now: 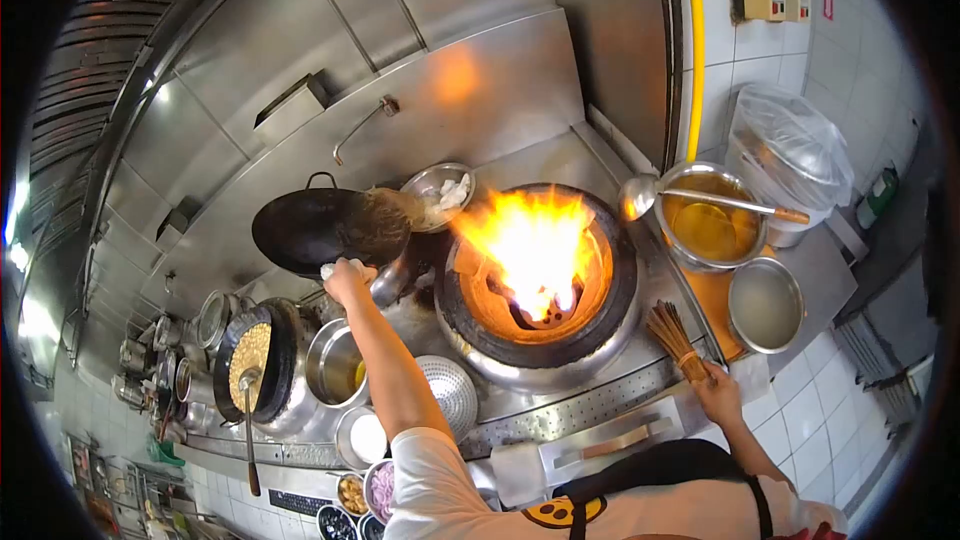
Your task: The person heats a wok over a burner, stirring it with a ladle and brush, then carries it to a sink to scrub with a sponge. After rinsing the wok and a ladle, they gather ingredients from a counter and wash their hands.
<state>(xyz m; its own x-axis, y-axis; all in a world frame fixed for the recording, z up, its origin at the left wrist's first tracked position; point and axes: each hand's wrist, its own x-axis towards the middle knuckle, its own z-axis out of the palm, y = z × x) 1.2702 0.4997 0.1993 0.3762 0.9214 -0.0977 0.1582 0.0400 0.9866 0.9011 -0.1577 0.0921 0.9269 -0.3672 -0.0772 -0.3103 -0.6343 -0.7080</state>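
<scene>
My left hand point(348, 277) grips a black wok point(315, 230) by its near edge, with a white cloth at the fingers. The wok is tilted, off the burner and to its left. Something brownish and blurred shows at its right side, beside a metal bowl point(436, 190) with white pieces in it. In my right hand point(716, 392) is a bundled bamboo brush point(676, 337), its bristles pointing up and left, near the counter's front edge. Between the hands, tall flames point(535, 250) rise from the round burner point(465, 315).
A ladle point(720, 203) lies across an oil pot point(712, 255) at the right, beside a bowl of cloudy liquid point(765, 305). A perforated strainer point(447, 395) and several pots stand left of the burner. Another wok point(250, 360) holds food. A faucet point(365, 125) juts from the back wall.
</scene>
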